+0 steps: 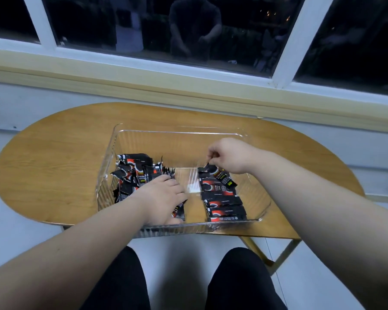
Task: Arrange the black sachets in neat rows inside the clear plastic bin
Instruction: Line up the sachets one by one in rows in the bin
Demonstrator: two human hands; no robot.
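Note:
A clear plastic bin sits on the wooden table. Its left part holds a loose heap of black sachets. Along the right side, several sachets lie flat in a neat row. My right hand hovers at the far end of that row and pinches a black sachet by its top corner. My left hand reaches into the bin beside the heap, palm down, its fingers over sachets near the front wall. Whether those fingers grip one is hidden.
The oval wooden table stands against a wall under a window sill. The bin floor shows bare between heap and row. My dark-trousered knees are below the table's front edge, and a metal table leg stands at lower right.

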